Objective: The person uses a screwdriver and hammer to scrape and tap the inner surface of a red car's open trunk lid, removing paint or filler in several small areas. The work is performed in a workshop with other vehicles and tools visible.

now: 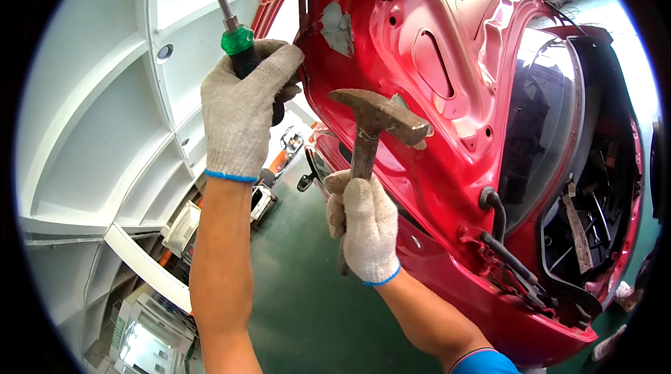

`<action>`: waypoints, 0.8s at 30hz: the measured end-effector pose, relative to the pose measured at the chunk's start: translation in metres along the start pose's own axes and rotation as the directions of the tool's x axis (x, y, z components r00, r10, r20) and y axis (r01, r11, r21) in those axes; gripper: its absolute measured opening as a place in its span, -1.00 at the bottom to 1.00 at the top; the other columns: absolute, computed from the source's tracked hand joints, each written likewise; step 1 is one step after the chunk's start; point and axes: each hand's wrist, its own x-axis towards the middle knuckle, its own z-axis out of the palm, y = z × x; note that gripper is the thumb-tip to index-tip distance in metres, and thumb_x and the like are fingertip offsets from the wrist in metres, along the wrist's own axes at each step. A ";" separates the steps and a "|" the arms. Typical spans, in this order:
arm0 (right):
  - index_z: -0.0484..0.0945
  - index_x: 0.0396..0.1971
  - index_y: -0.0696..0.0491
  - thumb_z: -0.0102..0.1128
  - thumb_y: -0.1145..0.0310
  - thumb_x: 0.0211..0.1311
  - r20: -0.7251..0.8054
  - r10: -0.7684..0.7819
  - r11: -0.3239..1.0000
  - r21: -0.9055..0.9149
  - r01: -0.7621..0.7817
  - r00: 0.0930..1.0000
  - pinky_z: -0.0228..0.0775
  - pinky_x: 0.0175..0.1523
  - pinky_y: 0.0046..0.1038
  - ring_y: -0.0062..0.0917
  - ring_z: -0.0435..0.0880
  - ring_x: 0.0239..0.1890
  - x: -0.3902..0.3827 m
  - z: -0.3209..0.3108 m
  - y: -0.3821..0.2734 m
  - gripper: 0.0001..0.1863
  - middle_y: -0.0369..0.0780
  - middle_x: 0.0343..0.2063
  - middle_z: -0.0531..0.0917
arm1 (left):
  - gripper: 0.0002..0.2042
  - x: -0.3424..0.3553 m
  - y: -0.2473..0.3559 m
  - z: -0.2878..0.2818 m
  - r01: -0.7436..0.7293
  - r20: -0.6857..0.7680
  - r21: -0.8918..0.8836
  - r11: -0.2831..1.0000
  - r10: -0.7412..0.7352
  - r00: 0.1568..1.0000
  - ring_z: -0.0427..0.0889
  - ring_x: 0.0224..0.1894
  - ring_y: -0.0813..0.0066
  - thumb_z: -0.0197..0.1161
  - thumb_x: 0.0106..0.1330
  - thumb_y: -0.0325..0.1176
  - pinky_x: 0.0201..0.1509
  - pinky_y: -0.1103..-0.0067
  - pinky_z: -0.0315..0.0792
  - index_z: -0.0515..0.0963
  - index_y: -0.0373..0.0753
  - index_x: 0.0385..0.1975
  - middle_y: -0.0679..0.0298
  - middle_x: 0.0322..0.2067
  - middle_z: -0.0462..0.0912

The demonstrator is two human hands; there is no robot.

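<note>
My left hand point(241, 119), in a pale knit work glove with a blue cuff, is closed round the green and black handle of a screwdriver point(238, 41). Its metal shaft points up past the top of the picture. The gloved fingers are close to the edge of a raised red car lid point(360, 10); whether they touch it I cannot tell. My right hand point(369, 227), gloved alike, grips the handle of a worn hammer point(381, 117). The hammer's rusty head is up, in front of the lid. A grey patch point(337, 28) with ragged edges shows in the lid's red paint.
Right of the lid are its dark glass point(542, 87) and an open car compartment point(590, 220) with loose tools inside. The red car body point(482, 297) runs below. White shelving point(91, 129) lines the left, and a green floor point(307, 304) lies beneath.
</note>
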 end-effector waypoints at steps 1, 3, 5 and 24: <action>0.53 -0.06 0.21 -0.08 -0.01 0.67 -0.026 0.002 1.000 0.031 -0.002 1.000 0.21 -0.48 -0.57 -0.69 0.38 -0.60 0.003 0.006 0.007 -0.50 -0.32 -0.59 0.46 | -0.66 0.003 -0.001 -0.001 0.016 0.030 0.012 1.000 -0.016 0.999 0.74 -0.28 0.44 0.49 0.32 -0.31 -0.15 0.56 0.66 0.64 -0.45 -0.06 0.13 -0.28 0.74; 0.52 -0.09 0.19 -0.05 -0.01 0.66 -0.045 0.005 0.998 0.062 -0.002 0.999 0.22 -0.47 -0.56 -0.68 0.39 -0.60 0.009 0.013 0.018 -0.52 -0.31 -0.59 0.46 | -0.66 0.002 0.007 -0.002 0.037 0.035 0.077 0.996 -0.040 0.999 0.72 -0.34 0.46 0.49 0.32 -0.30 -0.18 0.57 0.65 0.63 -0.44 -0.10 0.16 -0.33 0.72; 0.52 -0.09 0.18 -0.03 0.00 0.65 -0.047 0.005 0.995 0.099 -0.001 0.999 0.24 -0.46 -0.55 -0.67 0.40 -0.59 0.015 0.020 0.027 -0.53 -0.31 -0.58 0.46 | -0.66 0.004 0.007 -0.001 0.047 0.035 0.117 0.992 -0.052 0.998 0.72 -0.36 0.47 0.50 0.31 -0.30 -0.19 0.57 0.65 0.62 -0.44 -0.12 0.16 -0.35 0.72; 0.50 -0.11 0.19 0.07 -0.05 0.60 -0.160 -0.280 0.899 0.302 0.317 0.946 0.22 -0.54 -0.54 -0.65 0.39 -0.65 0.019 0.031 0.049 -0.50 -0.27 -0.58 0.48 | -0.68 0.007 0.007 0.001 0.058 0.015 0.119 0.991 -0.060 0.998 0.71 -0.36 0.45 0.46 0.34 -0.32 -0.23 0.55 0.65 0.61 -0.46 -0.11 0.15 -0.36 0.70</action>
